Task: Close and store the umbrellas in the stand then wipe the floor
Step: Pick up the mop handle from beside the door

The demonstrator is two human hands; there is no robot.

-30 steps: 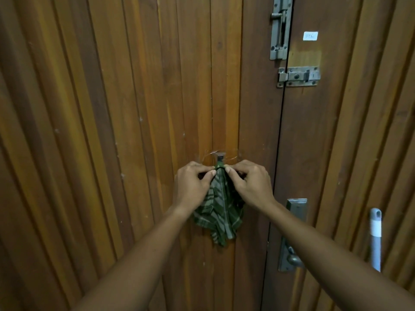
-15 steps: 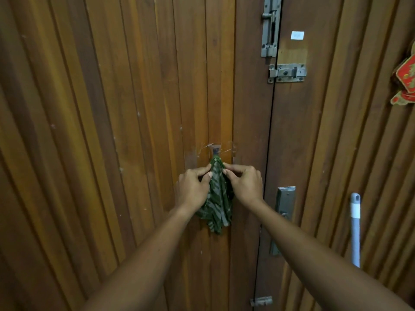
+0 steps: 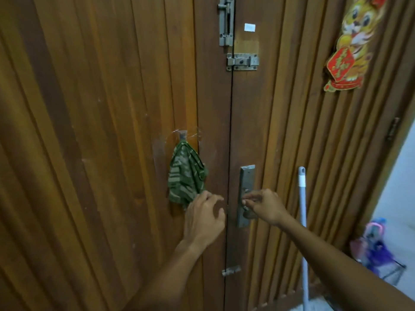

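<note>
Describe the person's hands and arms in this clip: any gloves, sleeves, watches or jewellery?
Both are bare. The left hand and right hand wear no gloves, and no rings show on the visible fingers. Neither wrist carries a watch or band. Both forearms are uncovered as far as the bottom edge of the picture, so no sleeve is visible; anything worn higher up is out of view.

Dark wooden slatted double door [image 3: 101, 131] with metal bolts [image 3: 226, 21], beside a white wall [image 3: 397, 176]

Both hands have let go of the green cloth [image 3: 186, 173], which now hangs alone from the hook [image 3: 183, 136]. The left hand [image 3: 203, 217] has dropped below it with fingers loosely spread, while the right hand [image 3: 265, 207] has moved across to the door lock plate [image 3: 246, 194], fingertips pinched there.
</note>
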